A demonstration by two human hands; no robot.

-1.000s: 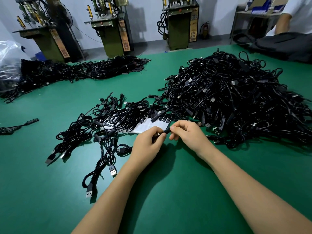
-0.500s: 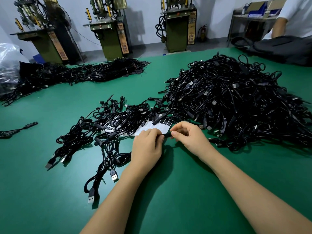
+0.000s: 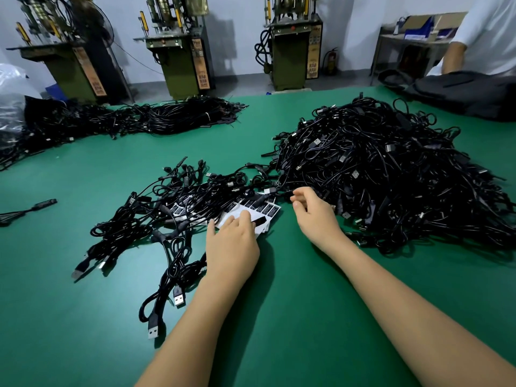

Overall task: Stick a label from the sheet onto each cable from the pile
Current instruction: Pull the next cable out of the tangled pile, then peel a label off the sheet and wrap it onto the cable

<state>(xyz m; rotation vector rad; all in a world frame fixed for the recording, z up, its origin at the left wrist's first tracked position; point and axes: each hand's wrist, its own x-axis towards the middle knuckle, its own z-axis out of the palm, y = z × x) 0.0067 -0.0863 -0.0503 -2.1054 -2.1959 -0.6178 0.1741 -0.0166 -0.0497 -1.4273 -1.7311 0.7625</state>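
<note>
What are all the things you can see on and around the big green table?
big heap of black cables: one, black, right of centre.
smaller spread of black cables: one, black, left of centre, partly over the sheet.
long bundle of black cables: one, black, far left.
white label sheet with black labels: one, white and black, centre.
green table mat: one, green, underneath everything.
olive-green machines: three, olive, behind the table.
dark bag: one, black, far right.
other person in white: one, far right.
left hand: resting on the sheet.
right hand: fingers loosely curled, by the heap.
</note>
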